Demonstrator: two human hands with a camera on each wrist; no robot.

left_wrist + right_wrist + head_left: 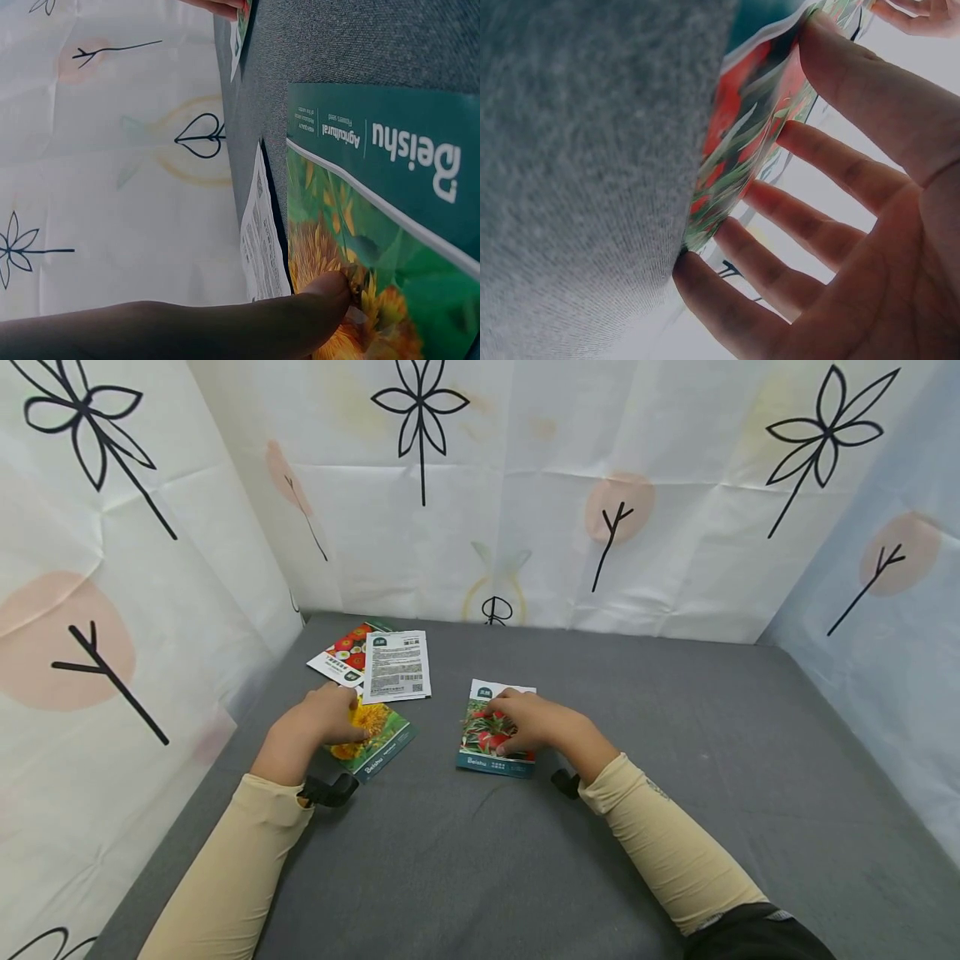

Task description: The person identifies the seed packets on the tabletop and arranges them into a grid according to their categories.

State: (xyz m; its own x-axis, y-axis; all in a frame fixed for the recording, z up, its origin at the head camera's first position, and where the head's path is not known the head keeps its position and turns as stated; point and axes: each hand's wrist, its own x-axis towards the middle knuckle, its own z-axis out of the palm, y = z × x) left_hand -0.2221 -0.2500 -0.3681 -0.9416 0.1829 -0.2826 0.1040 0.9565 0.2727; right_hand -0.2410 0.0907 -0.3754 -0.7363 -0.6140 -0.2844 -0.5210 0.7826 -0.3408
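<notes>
My left hand (pixel 318 722) lies over a seed packet with yellow-orange flowers (pixel 386 739), its green end marked "Beishu". The left thumb (pixel 322 296) rests straight on the flower picture in the left wrist view; the other fingers are out of that view. Across a second seed packet, printed with red fruit or flowers among green leaves (pixel 487 727), spreads my right hand (pixel 536 722). Thumb and fingertips touch its face in the right wrist view, where the packet (pixel 735 135) looks slightly bowed.
Behind the left hand, a white text-covered packet (pixel 397 668) overlaps another packet with red flowers (pixel 341 653). All lie on a grey cloth surface (pixel 465 877). White printed fabric (pixel 525 460) hangs at the back and sides.
</notes>
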